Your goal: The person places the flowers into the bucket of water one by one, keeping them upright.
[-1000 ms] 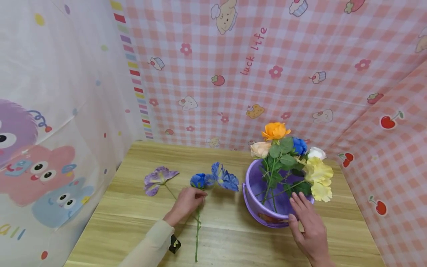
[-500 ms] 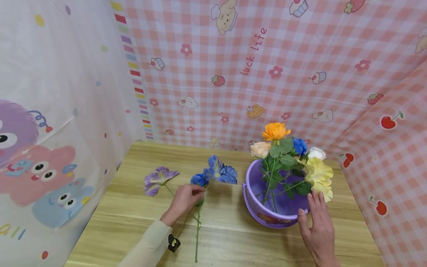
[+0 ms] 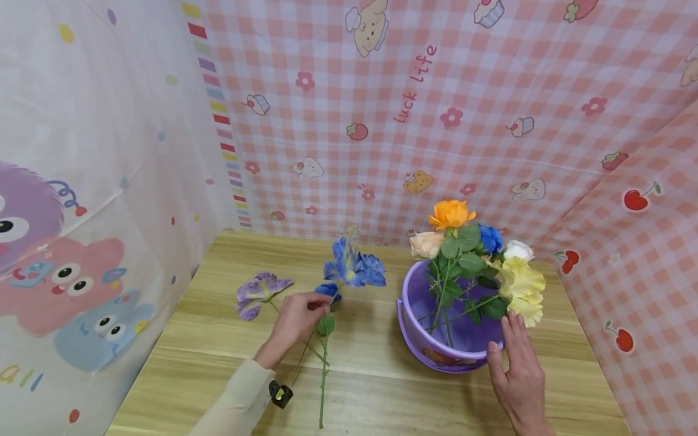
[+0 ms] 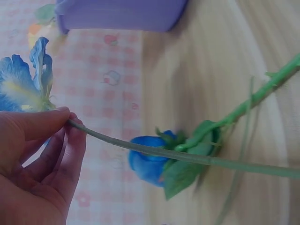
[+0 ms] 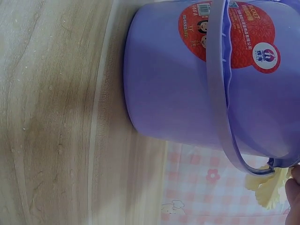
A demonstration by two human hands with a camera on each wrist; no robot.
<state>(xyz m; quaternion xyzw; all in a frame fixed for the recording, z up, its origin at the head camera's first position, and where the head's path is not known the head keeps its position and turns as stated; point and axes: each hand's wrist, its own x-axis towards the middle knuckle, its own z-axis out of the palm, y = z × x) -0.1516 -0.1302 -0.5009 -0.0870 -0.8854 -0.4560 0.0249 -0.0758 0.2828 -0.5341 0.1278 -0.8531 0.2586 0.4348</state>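
Between thumb and fingertips, my left hand (image 3: 297,324) pinches the thin stem of a blue iris-like artificial flower (image 3: 354,266) just under its bloom, which is raised over the table. In the left wrist view the stem (image 4: 154,151) runs away from the fingers (image 4: 70,140). A blue rose (image 4: 150,161) with a green leaf lies behind that stem on the wood. My right hand (image 3: 520,375) rests with straight fingers at the right rim of a purple bucket (image 3: 410,327). The bucket holds orange, peach, blue, white and yellow flowers (image 3: 520,284); their stems lean inside it.
A purple flower (image 3: 260,293) lies on the wooden table (image 3: 218,357) left of my left hand. A red label (image 5: 229,33) and a handle (image 5: 216,84) show on the bucket's side. Checked cloth (image 3: 327,121) stands behind the table, and a printed white cloth (image 3: 136,151) at left.
The blue iris-like flower has risen and shifted slightly left and away with my left hand. My right hand slid rightward along the bucket rim, then stayed there.
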